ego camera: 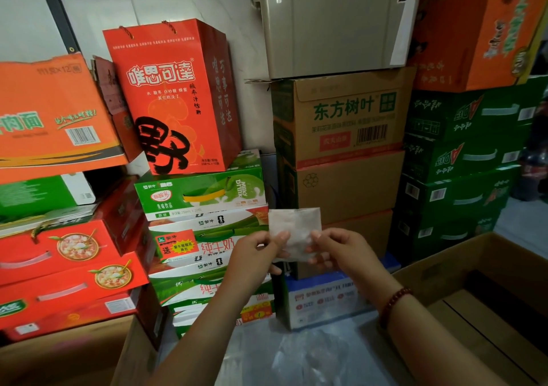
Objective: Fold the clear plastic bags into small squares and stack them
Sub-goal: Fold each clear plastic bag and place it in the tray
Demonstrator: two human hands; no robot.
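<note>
A folded clear plastic bag (296, 228), a small whitish rectangle, is held up in the air in front of the stacked boxes. My left hand (255, 255) pinches its left edge with thumb and fingers. At its right edge my right hand (338, 249) pinches it the same way; a red bead bracelet sits on that wrist. Below the hands, more clear plastic (299, 356) lies spread flat on a low surface.
Drink cartons are stacked close ahead: green-and-white milk boxes (204, 195), a red gift bag (175, 95), brown cartons (344, 124), green boxes (462, 160) at right. A grey plastic bin (332, 20) tops the brown stack. An open cardboard box (486, 302) stands at lower right.
</note>
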